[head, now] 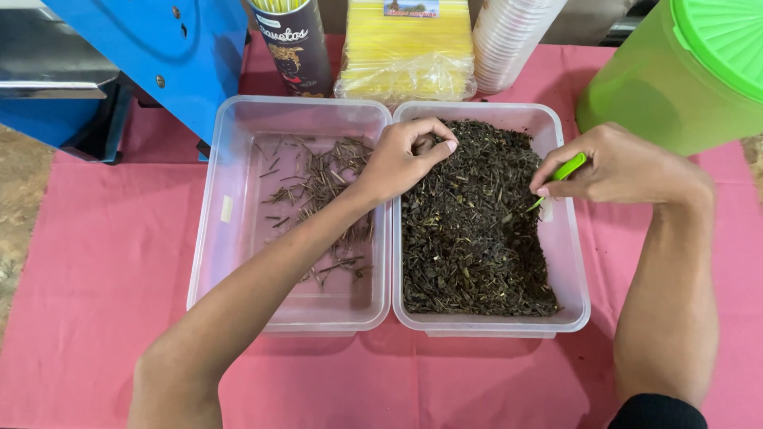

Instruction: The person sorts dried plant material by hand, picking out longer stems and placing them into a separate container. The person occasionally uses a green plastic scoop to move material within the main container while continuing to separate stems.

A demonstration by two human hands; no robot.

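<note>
Two clear plastic tubs stand side by side on a pink cloth. The right tub point(571, 262) is full of dark dried leaves point(469, 238). The left tub point(218, 238) holds a thin scatter of brown stems point(322, 187). My left hand point(401, 159) reaches across from the left and hovers over the leaves at the right tub's far left corner, thumb and fingers pinched together; whether a stem is between them I cannot tell. My right hand point(616, 163) holds green tweezers point(563, 173) whose tips point down into the leaves near the tub's right wall.
A large green container with a lid point(683, 79) stands at the far right. Behind the tubs are a stack of white cups point(509, 40), a yellow packet point(405, 48) and a dark cylindrical can point(296, 48). A blue machine point(159, 56) sits at the far left.
</note>
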